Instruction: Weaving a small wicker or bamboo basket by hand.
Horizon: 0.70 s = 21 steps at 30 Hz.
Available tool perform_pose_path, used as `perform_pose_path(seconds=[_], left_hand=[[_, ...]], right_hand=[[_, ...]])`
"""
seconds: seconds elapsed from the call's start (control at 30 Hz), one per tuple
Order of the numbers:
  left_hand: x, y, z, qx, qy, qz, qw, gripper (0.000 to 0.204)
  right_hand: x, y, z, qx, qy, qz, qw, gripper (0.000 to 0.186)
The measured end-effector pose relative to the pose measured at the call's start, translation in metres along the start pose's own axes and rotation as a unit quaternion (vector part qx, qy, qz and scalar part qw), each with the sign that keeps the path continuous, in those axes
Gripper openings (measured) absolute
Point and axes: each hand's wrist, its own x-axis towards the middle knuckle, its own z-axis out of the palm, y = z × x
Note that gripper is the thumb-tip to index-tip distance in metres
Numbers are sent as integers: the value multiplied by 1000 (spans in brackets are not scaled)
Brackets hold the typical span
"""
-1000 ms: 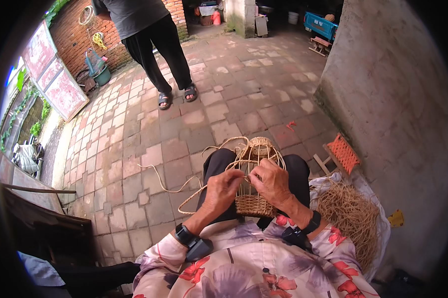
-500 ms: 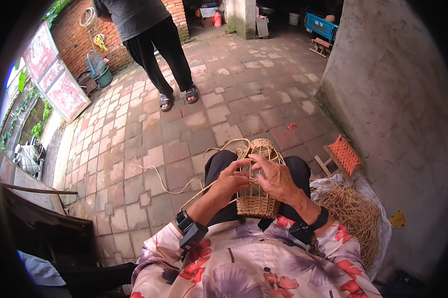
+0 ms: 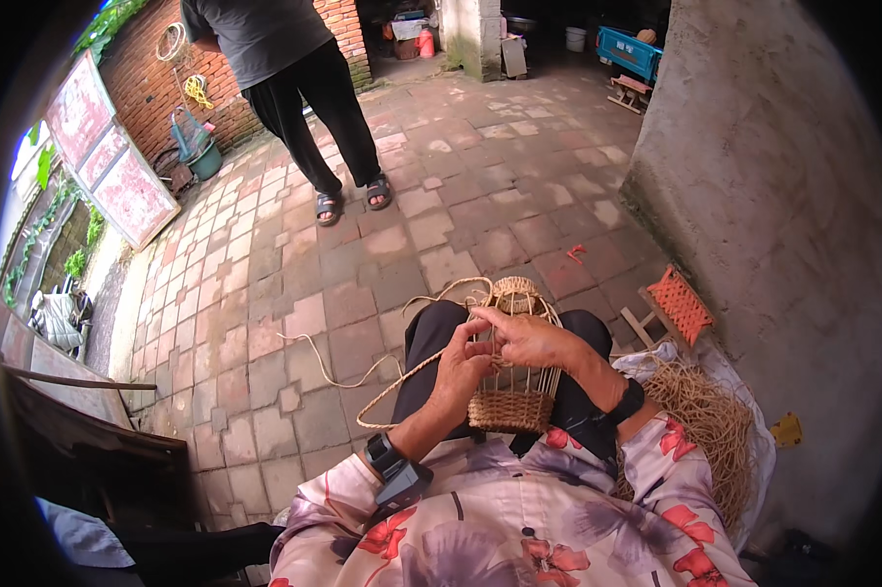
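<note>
A partly woven straw basket (image 3: 509,411) lies in my lap between my knees. Its near end is a tightly woven band, its far end a narrower woven ring, with bare upright strands between. My left hand (image 3: 461,374) is at the basket's left side, thumb and fingers bent together where a twisted straw cord (image 3: 402,380) runs in. My right hand (image 3: 531,342) lies over the strands from the right, its fingers closed and meeting the left fingertips. What the right fingers pinch is hidden. The cord loops out past my left knee, and its loose end trails over the paving.
On my right, a white sack (image 3: 754,421) holds a heap of straw cord, beside a small stool with an orange woven seat (image 3: 678,301) and a concrete wall (image 3: 773,196). Another person (image 3: 309,108) stands ahead on the paving. Dark wooden furniture (image 3: 99,440) is at the left.
My right hand has turned and lowered from raised, spread fingers to closed ones against the left hand. My left fingers have bent inward, and the cord's loop by my left wrist hangs wider.
</note>
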Motion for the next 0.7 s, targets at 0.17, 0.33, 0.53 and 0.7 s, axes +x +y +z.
perform_pose_path(seconds=[0.17,0.33,0.53,0.7], left_hand=[[0,-8,0,38,6,22,999,65],[-5,-19,-3,93,9,68,993,65],[-18,-15,1,142,48,120,981,54],[-16,-16,-5,96,56,111,988,46]], right_hand=[[-1,-3,-1,-27,-13,36,999,68],[-3,-4,3,-65,45,25,997,67],[-8,-7,3,-49,78,25,995,62],[-20,-13,13,-85,147,-18,985,56]])
